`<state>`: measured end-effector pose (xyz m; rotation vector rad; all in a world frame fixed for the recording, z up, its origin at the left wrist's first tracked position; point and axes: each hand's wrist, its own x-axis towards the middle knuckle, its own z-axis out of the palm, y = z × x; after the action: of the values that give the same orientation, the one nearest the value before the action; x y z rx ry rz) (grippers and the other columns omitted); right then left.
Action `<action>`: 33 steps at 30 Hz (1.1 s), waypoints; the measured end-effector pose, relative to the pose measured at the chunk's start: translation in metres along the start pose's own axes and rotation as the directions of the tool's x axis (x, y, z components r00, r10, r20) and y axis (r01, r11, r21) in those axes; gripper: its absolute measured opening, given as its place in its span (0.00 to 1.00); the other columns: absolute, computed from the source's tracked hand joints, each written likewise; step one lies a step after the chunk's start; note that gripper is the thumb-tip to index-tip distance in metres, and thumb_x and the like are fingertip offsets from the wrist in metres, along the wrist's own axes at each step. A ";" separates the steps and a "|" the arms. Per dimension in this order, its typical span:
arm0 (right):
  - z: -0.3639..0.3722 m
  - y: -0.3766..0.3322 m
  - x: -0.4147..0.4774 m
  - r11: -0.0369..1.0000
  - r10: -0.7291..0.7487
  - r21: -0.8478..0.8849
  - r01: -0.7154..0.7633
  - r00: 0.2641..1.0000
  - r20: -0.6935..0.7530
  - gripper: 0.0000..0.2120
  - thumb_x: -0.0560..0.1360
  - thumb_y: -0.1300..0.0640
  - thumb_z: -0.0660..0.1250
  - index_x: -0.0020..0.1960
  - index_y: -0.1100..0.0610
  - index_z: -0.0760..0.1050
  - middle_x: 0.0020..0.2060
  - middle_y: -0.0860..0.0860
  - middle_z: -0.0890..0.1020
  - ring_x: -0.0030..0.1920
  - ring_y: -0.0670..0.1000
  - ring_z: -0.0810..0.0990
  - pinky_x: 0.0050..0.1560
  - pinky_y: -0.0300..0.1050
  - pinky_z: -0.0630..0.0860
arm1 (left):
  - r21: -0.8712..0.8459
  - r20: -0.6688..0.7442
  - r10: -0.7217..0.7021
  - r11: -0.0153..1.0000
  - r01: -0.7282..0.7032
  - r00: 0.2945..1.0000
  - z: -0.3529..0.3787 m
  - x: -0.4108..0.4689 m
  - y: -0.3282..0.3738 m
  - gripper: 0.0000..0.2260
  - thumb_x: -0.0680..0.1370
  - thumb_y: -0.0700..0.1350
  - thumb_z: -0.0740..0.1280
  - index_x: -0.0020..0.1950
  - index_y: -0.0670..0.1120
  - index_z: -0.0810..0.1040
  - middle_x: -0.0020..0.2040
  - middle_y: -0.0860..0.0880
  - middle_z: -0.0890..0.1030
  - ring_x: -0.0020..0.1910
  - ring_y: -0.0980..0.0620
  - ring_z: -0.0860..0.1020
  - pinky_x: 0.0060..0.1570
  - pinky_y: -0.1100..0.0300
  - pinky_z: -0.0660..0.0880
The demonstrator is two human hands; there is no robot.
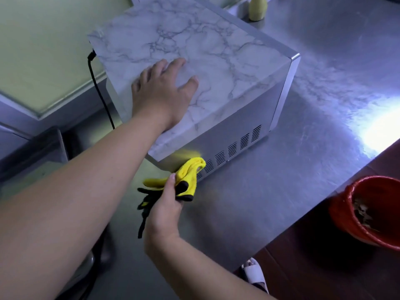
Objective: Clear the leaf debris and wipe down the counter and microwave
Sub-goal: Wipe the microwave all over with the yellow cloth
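Observation:
A microwave [249, 131] with a marble-patterned top stands on the steel counter [292, 180]. My left hand [164, 92] lies flat on its top near the left edge, fingers spread. My right hand [164, 211] grips a yellow and black cloth [188, 176] low at the microwave's vented silver side; the cloth's yellow tip touches that side near the corner.
A red bucket [346, 213] holding brownish debris stands off the counter's right edge on the dark floor. A black power cord [97, 85] hangs behind the microwave. A pale green bottle [257, 7] stands at the back. A sandalled foot [255, 276] shows below.

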<state>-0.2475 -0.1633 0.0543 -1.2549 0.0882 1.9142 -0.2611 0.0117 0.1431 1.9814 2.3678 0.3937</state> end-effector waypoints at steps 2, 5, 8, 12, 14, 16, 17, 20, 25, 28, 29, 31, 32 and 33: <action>-0.006 0.003 -0.016 1.000 -0.010 -0.021 0.012 0.998 0.069 0.17 0.82 0.45 0.61 0.60 0.56 0.79 0.52 0.56 0.86 0.50 0.51 0.83 0.52 0.46 0.79 | -0.007 0.007 -0.008 1.000 0.008 1.000 -0.001 -0.001 0.001 0.26 0.77 0.67 0.54 0.75 0.63 0.63 0.78 0.53 0.62 0.77 0.48 0.57 0.74 0.48 0.52; -0.033 -0.011 -0.030 0.993 -0.115 -0.009 0.118 0.975 0.192 0.10 0.79 0.49 0.67 0.59 0.49 0.77 0.48 0.54 0.87 0.49 0.54 0.85 0.47 0.45 0.79 | -0.014 0.011 -0.020 1.000 0.020 1.000 -0.003 -0.001 0.001 0.27 0.77 0.67 0.54 0.76 0.63 0.63 0.78 0.53 0.62 0.77 0.48 0.57 0.74 0.48 0.52; -0.066 -0.045 -0.031 0.978 -0.207 0.029 0.205 0.963 0.174 0.15 0.70 0.50 0.73 0.57 0.46 0.82 0.56 0.56 0.85 0.60 0.60 0.82 0.64 0.63 0.75 | -0.019 0.010 -0.022 1.000 0.022 1.000 -0.002 -0.001 0.001 0.27 0.77 0.67 0.55 0.76 0.63 0.63 0.78 0.54 0.62 0.77 0.48 0.57 0.74 0.49 0.52; -0.081 -0.122 -0.010 0.877 -0.478 0.047 0.479 0.878 -0.026 0.20 0.70 0.48 0.68 0.62 0.50 0.78 0.59 0.54 0.83 0.62 0.61 0.80 0.67 0.65 0.72 | -0.018 0.011 -0.013 1.000 0.014 1.000 -0.002 0.000 0.001 0.28 0.76 0.68 0.54 0.76 0.63 0.62 0.79 0.53 0.62 0.77 0.48 0.58 0.74 0.48 0.52; -0.072 -0.171 0.009 0.800 -0.587 0.067 0.597 0.800 -0.121 0.20 0.71 0.46 0.68 0.61 0.50 0.76 0.55 0.50 0.81 0.60 0.56 0.80 0.62 0.54 0.75 | -0.018 0.012 -0.017 1.000 0.017 1.000 -0.001 0.000 0.000 0.28 0.76 0.68 0.53 0.76 0.63 0.62 0.79 0.53 0.61 0.77 0.48 0.57 0.74 0.48 0.52; -0.055 -0.218 0.029 0.755 -0.642 0.062 0.653 0.755 -0.136 0.09 0.77 0.46 0.68 0.54 0.48 0.75 0.49 0.42 0.83 0.52 0.43 0.82 0.54 0.41 0.77 | -0.017 0.016 -0.019 1.000 0.019 1.000 -0.001 -0.001 0.000 0.28 0.76 0.68 0.53 0.76 0.63 0.62 0.79 0.53 0.61 0.77 0.48 0.57 0.75 0.48 0.52; -0.046 -0.236 0.040 0.736 -0.667 0.039 0.676 0.733 -0.130 0.06 0.79 0.47 0.66 0.54 0.47 0.75 0.51 0.42 0.83 0.53 0.41 0.81 0.57 0.41 0.76 | -0.017 0.017 -0.017 1.000 0.018 1.000 0.000 -0.001 0.001 0.28 0.76 0.68 0.53 0.76 0.63 0.62 0.79 0.53 0.61 0.77 0.48 0.57 0.75 0.48 0.52; -0.021 -0.244 0.054 0.673 -0.738 -0.044 0.739 0.666 -0.107 0.22 0.81 0.48 0.64 0.72 0.52 0.70 0.70 0.48 0.75 0.71 0.47 0.72 0.74 0.50 0.66 | -0.012 0.011 -0.018 1.000 0.019 1.000 -0.002 0.000 0.000 0.28 0.77 0.68 0.54 0.76 0.63 0.62 0.79 0.53 0.61 0.77 0.48 0.57 0.74 0.48 0.52; -0.019 -0.132 0.028 0.305 -0.917 -0.268 0.914 0.358 0.178 0.32 0.76 0.54 0.63 0.79 0.49 0.59 0.80 0.47 0.55 0.81 0.49 0.48 0.80 0.55 0.43 | -0.009 0.012 -0.030 1.000 0.030 0.999 -0.002 0.000 0.001 0.27 0.77 0.67 0.55 0.76 0.63 0.62 0.79 0.54 0.61 0.77 0.48 0.57 0.74 0.48 0.52; -0.034 -0.060 0.024 0.091 -0.858 -0.293 0.952 0.224 0.463 0.36 0.74 0.57 0.64 0.80 0.50 0.56 0.81 0.56 0.52 0.81 0.59 0.44 0.76 0.68 0.40 | -0.006 0.007 -0.033 0.999 0.033 0.999 -0.003 0.000 0.002 0.27 0.78 0.67 0.55 0.76 0.63 0.63 0.79 0.54 0.61 0.77 0.49 0.57 0.75 0.48 0.52; -0.039 -0.042 0.026 0.052 -0.822 -0.302 0.952 0.213 0.529 0.37 0.73 0.57 0.63 0.80 0.49 0.55 0.81 0.56 0.52 0.81 0.61 0.43 0.75 0.70 0.39 | -0.010 0.007 -0.033 0.999 0.033 0.999 -0.003 -0.001 0.003 0.27 0.78 0.67 0.55 0.76 0.62 0.63 0.79 0.54 0.61 0.77 0.49 0.57 0.75 0.48 0.52; -0.050 -0.019 0.034 -0.046 -0.732 -0.324 0.945 0.189 0.654 0.40 0.69 0.59 0.64 0.80 0.45 0.57 0.81 0.53 0.51 0.80 0.64 0.43 0.74 0.72 0.39 | -0.013 0.004 -0.033 0.999 0.033 0.999 -0.003 -0.002 0.002 0.27 0.78 0.67 0.55 0.76 0.63 0.63 0.79 0.54 0.62 0.77 0.49 0.57 0.75 0.49 0.52; -0.058 -0.011 0.041 -0.130 -0.681 -0.332 0.934 0.160 0.715 0.42 0.67 0.60 0.64 0.79 0.45 0.58 0.81 0.51 0.51 0.80 0.65 0.44 0.74 0.73 0.41 | -0.015 0.004 -0.031 0.999 0.031 1.000 -0.003 -0.002 0.002 0.27 0.78 0.67 0.55 0.76 0.63 0.63 0.79 0.54 0.62 0.77 0.49 0.57 0.74 0.49 0.52; -0.068 -0.006 0.051 -0.226 -0.626 -0.334 0.915 0.126 0.769 0.42 0.67 0.60 0.64 0.79 0.46 0.59 0.81 0.50 0.52 0.80 0.65 0.45 0.74 0.74 0.42 | -0.018 0.004 -0.030 0.999 0.030 1.000 -0.003 -0.003 0.002 0.27 0.78 0.67 0.54 0.76 0.63 0.63 0.79 0.54 0.62 0.77 0.49 0.57 0.74 0.49 0.52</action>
<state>-0.2019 -0.1606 -0.0171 -0.9256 -1.6978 0.6927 -0.2594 0.0090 0.1458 1.9352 2.3801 0.4086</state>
